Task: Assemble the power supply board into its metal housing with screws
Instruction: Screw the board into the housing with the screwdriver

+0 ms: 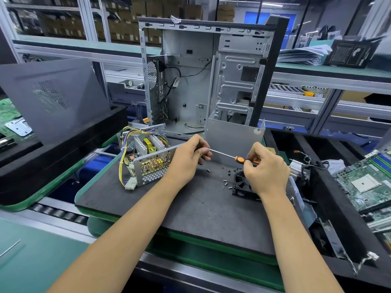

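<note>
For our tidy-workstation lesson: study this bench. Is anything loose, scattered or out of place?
Yes. Small screws lie scattered loose on the black mat, uncontained, beside the fan. Both hands, left and right, hold the screwdriver just above them.

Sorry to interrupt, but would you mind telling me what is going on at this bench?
A person is fitting a power supply. The right hand grips an orange-handled screwdriver, and the left hand pinches its tip. The board sits in its perforated housing at the left, loose screws lie on the black mat.
</note>
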`<state>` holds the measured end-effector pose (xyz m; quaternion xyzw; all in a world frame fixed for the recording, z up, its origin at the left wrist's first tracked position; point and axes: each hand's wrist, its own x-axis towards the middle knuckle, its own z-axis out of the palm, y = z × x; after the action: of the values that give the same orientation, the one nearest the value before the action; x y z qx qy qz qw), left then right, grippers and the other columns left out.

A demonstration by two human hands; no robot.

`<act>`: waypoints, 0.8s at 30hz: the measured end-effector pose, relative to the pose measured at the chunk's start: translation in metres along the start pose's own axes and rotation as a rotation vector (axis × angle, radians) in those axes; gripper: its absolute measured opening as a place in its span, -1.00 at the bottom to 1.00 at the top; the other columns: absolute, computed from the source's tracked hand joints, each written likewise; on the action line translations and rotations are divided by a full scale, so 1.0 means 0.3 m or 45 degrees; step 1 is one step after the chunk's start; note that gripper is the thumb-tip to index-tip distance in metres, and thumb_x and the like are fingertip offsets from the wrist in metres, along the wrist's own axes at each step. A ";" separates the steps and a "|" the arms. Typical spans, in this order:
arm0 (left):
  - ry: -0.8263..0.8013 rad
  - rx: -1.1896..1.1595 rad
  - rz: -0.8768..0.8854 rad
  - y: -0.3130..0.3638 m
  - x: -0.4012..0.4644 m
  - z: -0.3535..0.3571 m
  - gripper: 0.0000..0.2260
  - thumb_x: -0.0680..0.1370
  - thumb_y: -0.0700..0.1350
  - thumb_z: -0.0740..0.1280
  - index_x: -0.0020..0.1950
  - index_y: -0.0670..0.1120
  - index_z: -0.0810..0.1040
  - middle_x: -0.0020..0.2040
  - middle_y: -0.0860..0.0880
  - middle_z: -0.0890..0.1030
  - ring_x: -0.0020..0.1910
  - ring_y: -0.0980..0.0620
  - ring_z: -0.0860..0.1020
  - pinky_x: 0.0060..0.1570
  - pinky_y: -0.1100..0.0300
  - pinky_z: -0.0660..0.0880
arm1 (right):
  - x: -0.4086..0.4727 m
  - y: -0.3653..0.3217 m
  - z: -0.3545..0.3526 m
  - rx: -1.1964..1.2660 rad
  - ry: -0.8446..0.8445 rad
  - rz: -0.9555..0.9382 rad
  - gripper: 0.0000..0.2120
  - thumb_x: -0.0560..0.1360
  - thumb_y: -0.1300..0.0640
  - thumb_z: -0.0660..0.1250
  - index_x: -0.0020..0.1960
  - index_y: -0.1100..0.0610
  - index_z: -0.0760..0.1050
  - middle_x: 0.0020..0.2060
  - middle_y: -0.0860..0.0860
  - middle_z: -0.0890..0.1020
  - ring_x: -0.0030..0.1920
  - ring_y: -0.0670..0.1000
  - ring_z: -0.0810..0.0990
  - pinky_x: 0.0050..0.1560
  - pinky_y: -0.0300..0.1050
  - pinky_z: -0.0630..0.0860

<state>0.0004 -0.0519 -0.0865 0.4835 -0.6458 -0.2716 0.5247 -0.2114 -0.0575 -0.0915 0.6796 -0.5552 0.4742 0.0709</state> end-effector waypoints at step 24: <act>-0.015 -0.145 0.096 -0.045 0.018 0.000 -0.82 0.67 -0.34 0.26 -0.01 -0.06 0.45 -0.13 -0.01 0.73 -0.12 0.03 0.72 -0.19 0.24 0.53 | -0.005 0.008 -0.004 0.068 -0.040 0.007 -0.94 0.31 0.08 0.28 -0.24 0.05 0.46 -0.46 -0.16 0.47 -0.36 0.05 0.48 -0.37 -0.22 0.29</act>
<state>0.0049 -0.0621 -0.0959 0.4264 -0.6502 -0.2908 0.5575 -0.2140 -0.0567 -0.0928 0.6869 -0.5453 0.4785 0.0427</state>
